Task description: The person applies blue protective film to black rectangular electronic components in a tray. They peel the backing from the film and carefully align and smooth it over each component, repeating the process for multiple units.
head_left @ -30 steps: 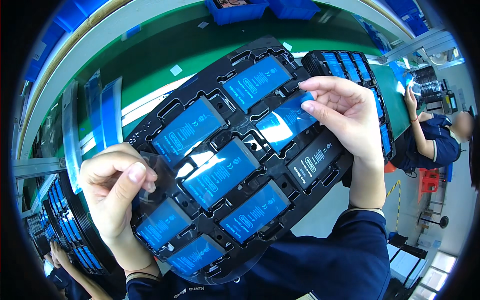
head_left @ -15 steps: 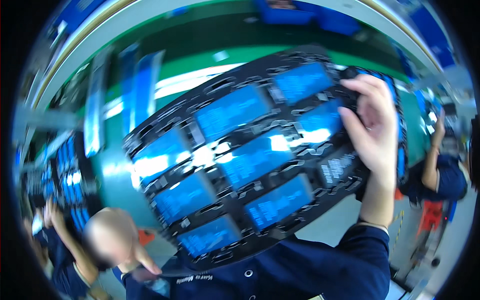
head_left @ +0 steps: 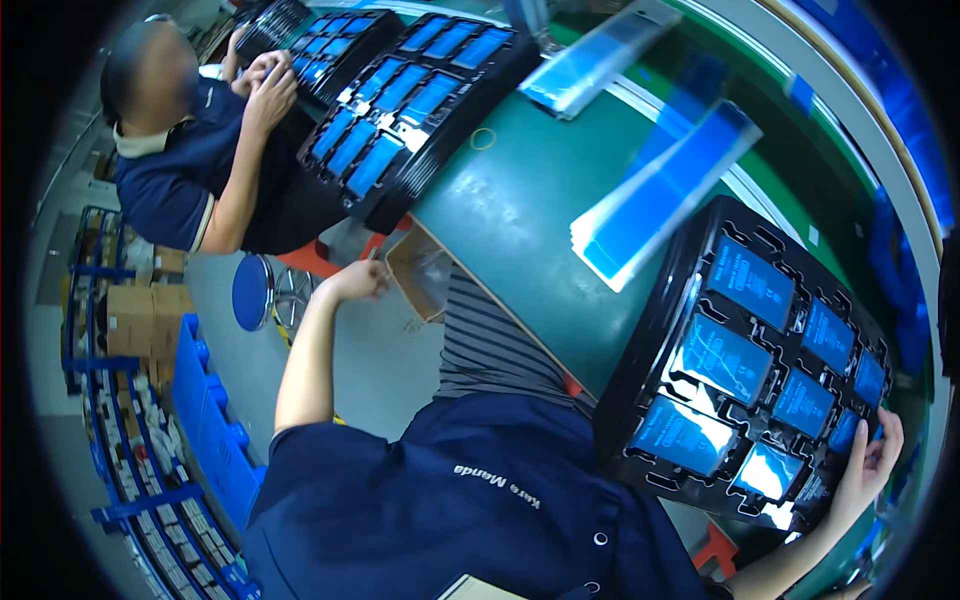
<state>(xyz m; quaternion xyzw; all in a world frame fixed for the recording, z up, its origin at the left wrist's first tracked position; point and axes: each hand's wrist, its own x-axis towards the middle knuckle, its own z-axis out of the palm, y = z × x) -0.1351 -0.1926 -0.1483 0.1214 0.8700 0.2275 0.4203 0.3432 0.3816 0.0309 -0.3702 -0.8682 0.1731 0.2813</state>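
Note:
At the lower right is a black plastic tray [head_left: 655,482], on what looks like a stack, with flat blue rectangular packs [head_left: 752,283] sitting in its compartments. My right hand [head_left: 868,470] touches the tray's right edge, thumb over the face beside a blue pack, fingers slightly apart. My left hand [head_left: 356,282] is held out in the air, away from the tray, its fingers loosely bent with nothing visible in them. Beyond it, low down by the table, stands an opened cardboard box [head_left: 412,290].
Blue-and-clear film strips [head_left: 660,205] lie on the green table [head_left: 500,215]; another bundle [head_left: 600,60] lies farther back. A co-worker [head_left: 180,180] sits at the upper left by another filled tray stack [head_left: 440,165]. A blue stool [head_left: 253,292] and shelving [head_left: 120,440] stand left.
The view has swung left, so the filled tray now shows at the right. My left arm has moved outward from my body. My right hand stays at the tray's edge.

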